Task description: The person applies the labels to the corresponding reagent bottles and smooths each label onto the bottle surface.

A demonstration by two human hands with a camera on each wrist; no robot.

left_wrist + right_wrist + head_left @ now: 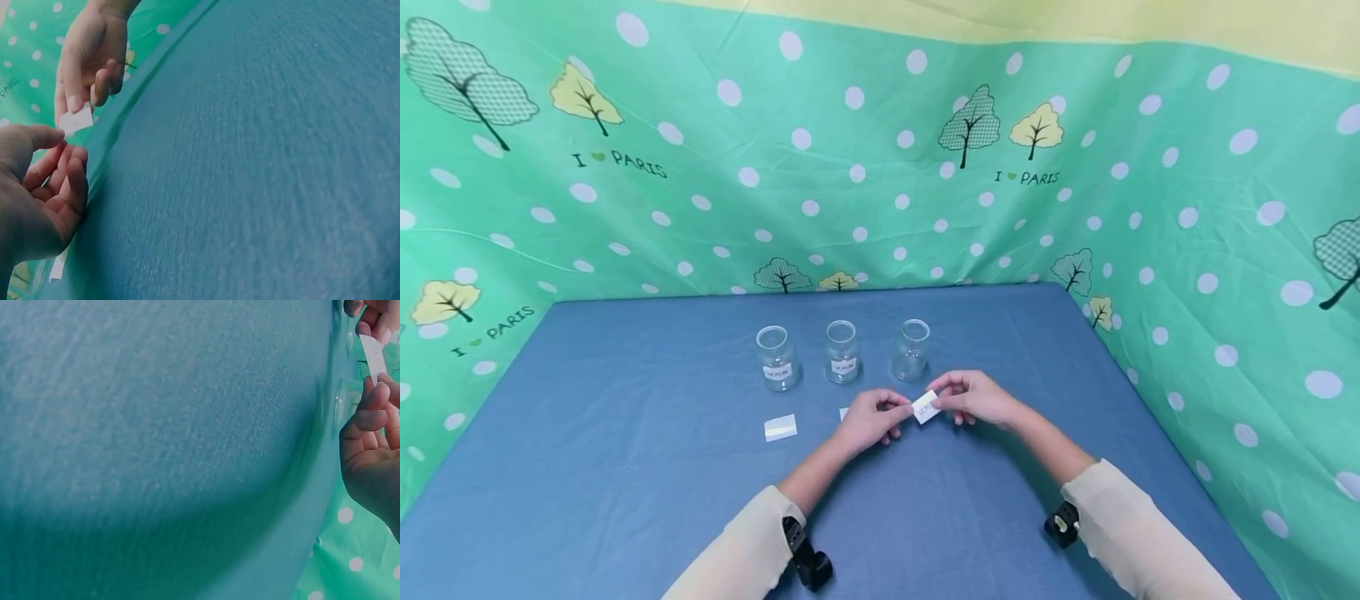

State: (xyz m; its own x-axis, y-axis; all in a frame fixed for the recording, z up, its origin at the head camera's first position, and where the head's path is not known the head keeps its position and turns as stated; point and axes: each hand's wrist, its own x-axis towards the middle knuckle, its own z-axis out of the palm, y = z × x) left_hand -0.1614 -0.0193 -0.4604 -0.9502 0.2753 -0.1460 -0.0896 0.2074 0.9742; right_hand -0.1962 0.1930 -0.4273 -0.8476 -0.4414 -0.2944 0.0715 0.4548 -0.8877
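Note:
A small white label (926, 407) with handwriting is held up between both hands, in front of the right-hand jar. My left hand (867, 423) pinches its left edge between thumb and fingertip, and my right hand (976, 397) pinches the opposite edge. In the left wrist view the label (77, 120) spans the small gap from one thumb to the other. The right wrist view shows the label (373, 356) nearly edge-on. Just beyond the hands stands a glass jar (911, 352) with no label on its visible side.
Two more glass jars, one at the left (777, 360) and one in the middle (842, 353), carry white written labels. A white paper piece (780, 427) lies on the blue cloth (625, 467). Another paper piece (844, 413) shows partly behind my left hand. A green dotted curtain (865, 225) backs the table.

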